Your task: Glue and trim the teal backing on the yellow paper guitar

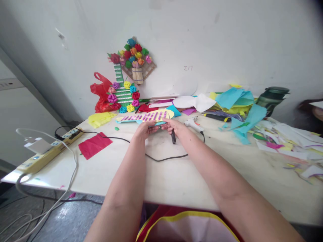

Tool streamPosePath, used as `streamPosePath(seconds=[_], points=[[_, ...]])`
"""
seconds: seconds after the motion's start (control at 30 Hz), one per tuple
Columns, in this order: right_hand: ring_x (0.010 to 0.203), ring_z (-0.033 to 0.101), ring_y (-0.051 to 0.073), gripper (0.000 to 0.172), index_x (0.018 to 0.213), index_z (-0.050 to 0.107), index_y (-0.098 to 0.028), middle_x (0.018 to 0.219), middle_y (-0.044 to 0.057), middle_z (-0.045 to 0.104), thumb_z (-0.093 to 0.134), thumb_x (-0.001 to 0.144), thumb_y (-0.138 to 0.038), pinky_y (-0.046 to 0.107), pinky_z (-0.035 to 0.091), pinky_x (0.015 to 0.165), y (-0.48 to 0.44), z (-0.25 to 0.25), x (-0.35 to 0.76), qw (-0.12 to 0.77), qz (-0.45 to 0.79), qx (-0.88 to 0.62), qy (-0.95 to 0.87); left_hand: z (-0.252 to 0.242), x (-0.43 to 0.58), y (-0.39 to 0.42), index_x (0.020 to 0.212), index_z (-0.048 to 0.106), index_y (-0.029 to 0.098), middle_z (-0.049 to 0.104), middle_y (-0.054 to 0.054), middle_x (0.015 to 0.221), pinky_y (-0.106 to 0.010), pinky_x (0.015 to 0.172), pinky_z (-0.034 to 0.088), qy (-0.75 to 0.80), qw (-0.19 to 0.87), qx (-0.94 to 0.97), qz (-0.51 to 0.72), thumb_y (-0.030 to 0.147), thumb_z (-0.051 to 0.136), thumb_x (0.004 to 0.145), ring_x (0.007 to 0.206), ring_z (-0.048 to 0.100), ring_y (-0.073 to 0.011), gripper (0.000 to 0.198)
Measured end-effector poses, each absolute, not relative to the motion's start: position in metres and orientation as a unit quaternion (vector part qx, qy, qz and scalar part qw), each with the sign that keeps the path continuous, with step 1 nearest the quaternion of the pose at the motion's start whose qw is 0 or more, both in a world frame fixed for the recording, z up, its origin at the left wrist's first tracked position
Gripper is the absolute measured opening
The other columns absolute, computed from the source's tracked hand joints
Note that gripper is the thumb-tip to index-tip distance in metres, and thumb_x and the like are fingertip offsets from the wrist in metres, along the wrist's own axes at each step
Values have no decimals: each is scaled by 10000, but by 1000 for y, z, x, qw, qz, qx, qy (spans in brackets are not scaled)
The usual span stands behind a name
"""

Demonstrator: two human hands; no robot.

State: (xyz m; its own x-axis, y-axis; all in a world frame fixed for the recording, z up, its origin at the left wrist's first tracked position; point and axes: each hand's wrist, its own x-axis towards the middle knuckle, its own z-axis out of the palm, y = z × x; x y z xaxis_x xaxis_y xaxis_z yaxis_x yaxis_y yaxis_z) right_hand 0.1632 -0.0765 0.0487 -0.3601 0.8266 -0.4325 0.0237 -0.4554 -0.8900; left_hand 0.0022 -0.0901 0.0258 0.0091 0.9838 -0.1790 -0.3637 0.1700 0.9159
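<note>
A yellow guitar-shaped paper craft [156,116] with purple woven strips and light-blue paper beneath it is raised slightly above the table, tilted toward me. My left hand [147,129] holds its near edge, fingers under it. At the rounded end, my right hand [174,126] grips the same edge, its fingers closed. A dark-handled tool [173,137] sticks out below the right fingers; its working end is mostly hidden, so I cannot tell its kind. Just right of that hand lies a white glue gun [193,124] with its black cord [166,158] running across the table.
A finished green guitar craft with paper roses [124,95] leans on the wall beside a red plastic bag [101,94]. A power strip [50,149] lies left, near a red paper sheet [95,145]. Blue tissue paper [234,99], a yellow-black cutter [217,117], a bottle [271,97] and scraps [290,137] lie right.
</note>
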Motion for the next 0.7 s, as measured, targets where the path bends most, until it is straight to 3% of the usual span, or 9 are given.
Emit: streamPosePath(seconds=[0.33,0.7], points=[[280,223,-9,269,732,564,-83,511,30,610,557,841,-329,148,187,299,-78,49,173,309,653,-441,-532,37,9,-94,937,594,73,652,-74,616,-243,548,544,460,624,320,544,17,512,723,535,643,-157,236],[276,238,-3,258,683,549,-104,438,0,552,562,840,-308,151,178,301,-78,47,168,374,635,-441,-512,45,11,-91,853,600,70,656,-100,623,-247,564,546,466,623,313,544,20,522,706,566,654,-172,174]])
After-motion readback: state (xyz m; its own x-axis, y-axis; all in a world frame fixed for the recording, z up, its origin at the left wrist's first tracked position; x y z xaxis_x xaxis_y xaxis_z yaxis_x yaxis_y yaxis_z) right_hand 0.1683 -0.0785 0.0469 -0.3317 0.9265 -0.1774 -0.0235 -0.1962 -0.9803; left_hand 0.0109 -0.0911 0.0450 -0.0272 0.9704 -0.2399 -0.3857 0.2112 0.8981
